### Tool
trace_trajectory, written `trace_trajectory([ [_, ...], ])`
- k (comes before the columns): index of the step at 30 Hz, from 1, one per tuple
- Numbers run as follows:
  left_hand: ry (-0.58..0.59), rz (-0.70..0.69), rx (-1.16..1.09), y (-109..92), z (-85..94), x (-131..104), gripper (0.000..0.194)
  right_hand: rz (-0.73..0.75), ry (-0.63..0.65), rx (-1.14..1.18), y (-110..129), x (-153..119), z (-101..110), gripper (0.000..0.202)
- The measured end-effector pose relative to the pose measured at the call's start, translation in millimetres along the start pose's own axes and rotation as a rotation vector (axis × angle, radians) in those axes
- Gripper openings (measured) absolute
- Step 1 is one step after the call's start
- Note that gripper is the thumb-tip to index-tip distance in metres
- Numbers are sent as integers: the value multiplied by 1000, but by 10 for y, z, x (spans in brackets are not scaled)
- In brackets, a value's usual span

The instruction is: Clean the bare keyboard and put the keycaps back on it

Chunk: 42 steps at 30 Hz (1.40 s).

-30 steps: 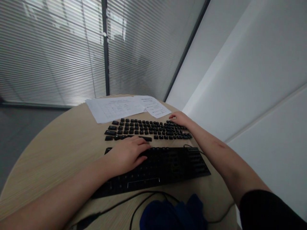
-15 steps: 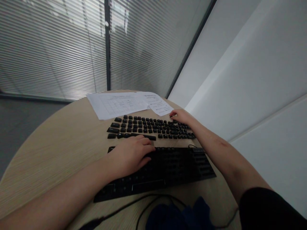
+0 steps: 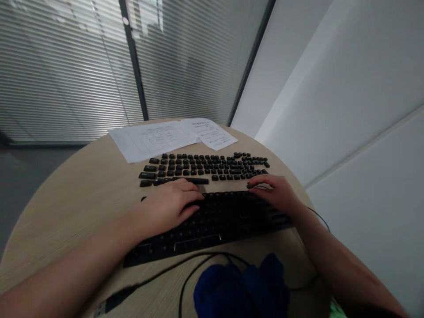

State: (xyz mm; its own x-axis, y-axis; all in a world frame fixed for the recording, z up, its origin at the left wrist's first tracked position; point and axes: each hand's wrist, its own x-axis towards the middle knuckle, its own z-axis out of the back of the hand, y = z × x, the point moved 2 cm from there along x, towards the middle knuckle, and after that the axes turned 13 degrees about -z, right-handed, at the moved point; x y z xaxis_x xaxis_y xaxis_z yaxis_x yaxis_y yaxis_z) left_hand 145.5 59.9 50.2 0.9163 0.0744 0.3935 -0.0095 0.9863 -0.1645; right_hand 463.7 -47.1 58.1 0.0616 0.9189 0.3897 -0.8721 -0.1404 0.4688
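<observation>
A black keyboard base (image 3: pixel 212 216) lies on the table, most of its keys off. My left hand (image 3: pixel 174 203) rests flat across its left part, fingers stretched out and holding nothing. Beyond the base, loose black keycaps (image 3: pixel 190 167) lie in rows, with a long spacebar keycap (image 3: pixel 195 181) nearest the base. Thumb and fingertips of my right hand (image 3: pixel 273 190) pinch a small black keycap (image 3: pixel 249 185) just above the far edge of the base, toward its right side.
Printed paper sheets (image 3: pixel 155 139) lie at the back of the round wooden table (image 3: pixel 69 190). In front of the base are a black USB cable (image 3: pixel 162 282) and a bunched blue cloth (image 3: pixel 238 287). A white wall (image 3: pixel 357 88) stands at the right, blinds (image 3: pixel 66 79) behind.
My right hand has come from the back right of the keycap rows toward the keyboard base, now with a keycap between its fingers. My left hand stays on the base. The view has shifted slightly.
</observation>
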Motion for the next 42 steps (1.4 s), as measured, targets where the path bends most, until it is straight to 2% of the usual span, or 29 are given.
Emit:
trace_trajectory([
  [4, 1, -75, 29, -159, -20, 46, 25, 28, 69, 22, -87, -54, -254, 9],
  [9, 143, -76, 9, -345, -134, 94, 20, 17, 106, 37, -111, -20, -468, 13],
  [12, 202, -44, 8, -379, -190, 99, 19, -20, 125, 41, -99, -27, -520, 19],
  [16, 222, -18, -3, -390, -191, 100, 18, -68, 130, 64, -109, -38, -541, 20],
  [22, 237, -23, -27, -396, -159, 89, 20, -42, 135, 78, -106, -40, -538, 16],
  [27, 154, -62, 10, -355, -100, 81, 20, -10, 130, 91, -86, -42, -517, 14],
  [30, 71, 0, 100, -275, -41, 66, 23, -33, 144, 130, -98, -36, -517, 15],
  [34, 87, 151, 144, -108, -34, 9, 27, -45, 161, 160, -129, -31, -530, 15],
  [38, 90, 240, 122, 29, -67, -40, 28, -57, 179, 176, -153, -31, -541, 16],
  [42, 122, 331, 103, 120, -63, -75, 25, -170, 172, 150, -145, -33, -538, 23],
])
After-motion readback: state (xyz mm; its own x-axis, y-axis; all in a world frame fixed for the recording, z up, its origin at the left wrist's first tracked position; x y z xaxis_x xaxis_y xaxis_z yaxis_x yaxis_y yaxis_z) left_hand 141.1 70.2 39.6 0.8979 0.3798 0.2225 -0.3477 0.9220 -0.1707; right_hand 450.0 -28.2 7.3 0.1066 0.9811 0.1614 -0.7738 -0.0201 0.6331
